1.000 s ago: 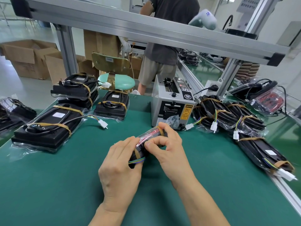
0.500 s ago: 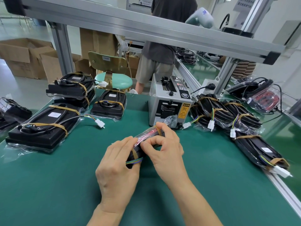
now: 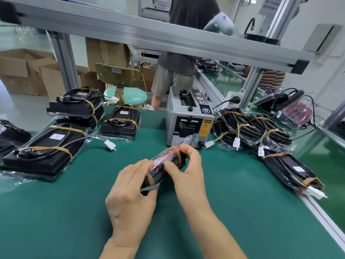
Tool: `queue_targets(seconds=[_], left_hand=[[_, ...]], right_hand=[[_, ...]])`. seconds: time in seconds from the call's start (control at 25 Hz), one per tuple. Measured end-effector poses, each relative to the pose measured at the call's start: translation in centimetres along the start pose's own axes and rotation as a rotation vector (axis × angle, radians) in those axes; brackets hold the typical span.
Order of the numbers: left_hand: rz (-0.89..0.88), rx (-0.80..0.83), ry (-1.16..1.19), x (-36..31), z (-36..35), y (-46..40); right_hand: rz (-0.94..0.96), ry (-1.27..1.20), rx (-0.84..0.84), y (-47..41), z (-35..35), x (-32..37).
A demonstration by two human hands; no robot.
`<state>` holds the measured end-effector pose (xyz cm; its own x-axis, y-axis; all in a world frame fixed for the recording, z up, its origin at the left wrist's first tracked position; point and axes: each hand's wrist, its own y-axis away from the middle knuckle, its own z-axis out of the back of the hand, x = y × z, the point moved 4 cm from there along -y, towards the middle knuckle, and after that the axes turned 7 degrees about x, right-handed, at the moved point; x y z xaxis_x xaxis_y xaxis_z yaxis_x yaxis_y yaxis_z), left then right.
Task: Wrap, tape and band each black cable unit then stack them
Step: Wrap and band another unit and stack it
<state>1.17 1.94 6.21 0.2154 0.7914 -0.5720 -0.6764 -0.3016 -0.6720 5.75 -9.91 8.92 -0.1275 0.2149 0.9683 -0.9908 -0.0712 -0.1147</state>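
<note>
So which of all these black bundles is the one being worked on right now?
Start at the grey tape dispenser at the back of the green mat. Just in front of it, the left hand and right hand hold one bagged cable unit. Unlike its neighbours lying flat, it is raised off the mat and shows red through the plastic.

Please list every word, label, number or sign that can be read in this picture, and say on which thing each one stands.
"CAUTION": heading of the yellow warning sticker on the tape dispenser; the lines below it are too small.
Round black label on the dispenser top: unreadable.
White labels on the banded black units: blurred.
Tag on the chair back: blurred.
Wall sign, top right: unreadable.
</note>
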Motion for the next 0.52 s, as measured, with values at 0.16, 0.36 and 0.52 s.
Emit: queue_targets(seconds=[0.16, 0.36, 0.52], left_hand=[[0.004, -0.041, 0.004, 0.2, 0.1, -0.1], [-0.017, -0.031, 0.019, 0.1, 0.3, -0.2], [0.035, 0.068, 0.075, 0.6, 0.9, -0.5]], right_hand=[[0.057, 0.281, 0.059, 0.3, -0.8, -0.2], [0.003, 0.264, 0.025, -1.3, 0.5, -0.1], [0.005, 0.247, -0.014, -2.4, 1.5, -0.5]])
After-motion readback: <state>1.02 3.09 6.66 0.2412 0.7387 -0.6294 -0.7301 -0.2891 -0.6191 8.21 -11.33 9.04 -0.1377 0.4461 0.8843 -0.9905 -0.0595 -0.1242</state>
